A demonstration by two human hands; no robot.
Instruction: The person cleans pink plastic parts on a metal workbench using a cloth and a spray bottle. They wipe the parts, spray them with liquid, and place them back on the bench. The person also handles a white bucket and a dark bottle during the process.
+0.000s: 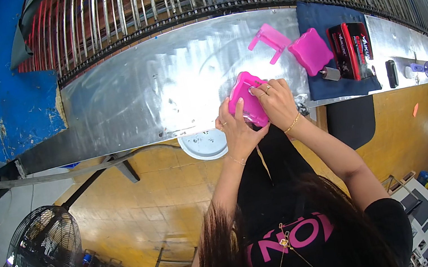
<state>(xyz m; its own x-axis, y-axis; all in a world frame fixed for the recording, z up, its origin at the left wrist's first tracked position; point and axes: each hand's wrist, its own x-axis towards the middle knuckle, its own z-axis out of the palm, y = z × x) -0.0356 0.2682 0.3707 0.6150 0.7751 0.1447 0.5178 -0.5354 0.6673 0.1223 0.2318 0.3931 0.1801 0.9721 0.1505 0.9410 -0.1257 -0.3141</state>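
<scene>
Pink plastic part [247, 98] partly hidden by both hands; near end covered. Long axis runs near-far, tilted left. Left hand [236, 129] & right hand [276, 102] both clamp it.

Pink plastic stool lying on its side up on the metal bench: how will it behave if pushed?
The pink plastic stool looks like thin moulded plastic, so probably light and stiff. On the smooth metal bench it would likely slide easily. Lying with legs sideways, it may rock or tip rather than roll.

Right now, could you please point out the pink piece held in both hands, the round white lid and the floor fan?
Pink piece [246, 93]: head view, on its upper face.
Round white lid [204, 145]: head view, on its middle.
Floor fan [46, 254]: head view, on its wire guard.
</scene>
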